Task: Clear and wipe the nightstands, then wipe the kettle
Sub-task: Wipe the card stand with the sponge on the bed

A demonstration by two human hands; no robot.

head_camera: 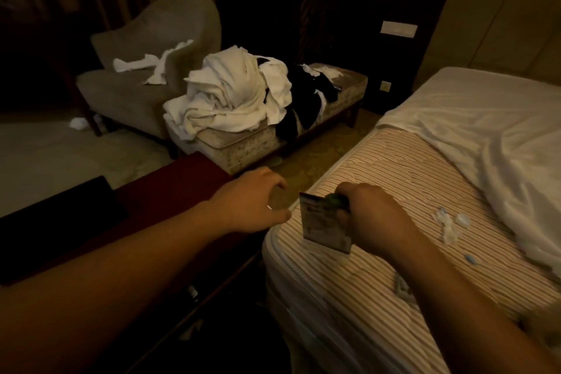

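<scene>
My right hand [375,215] grips a printed card [323,225] together with a small dark green item, over the corner of a striped bare mattress [379,279]. My left hand [256,203] hovers beside it with fingers loosely curled, holding nothing that I can see. Both hands are above the gap between the mattress and a dark red wooden top [170,191] at the left. Small white and blue scraps [449,225] lie on the mattress to the right of my right hand. No kettle is in view.
A white sheet [485,130] is bunched at the far end of the bed. A bench [273,143] piled with white towels [233,94] and dark cloth stands ahead. A beige armchair [145,79] with white cloth sits at the back left. A dark flat object [57,222] lies on the red top.
</scene>
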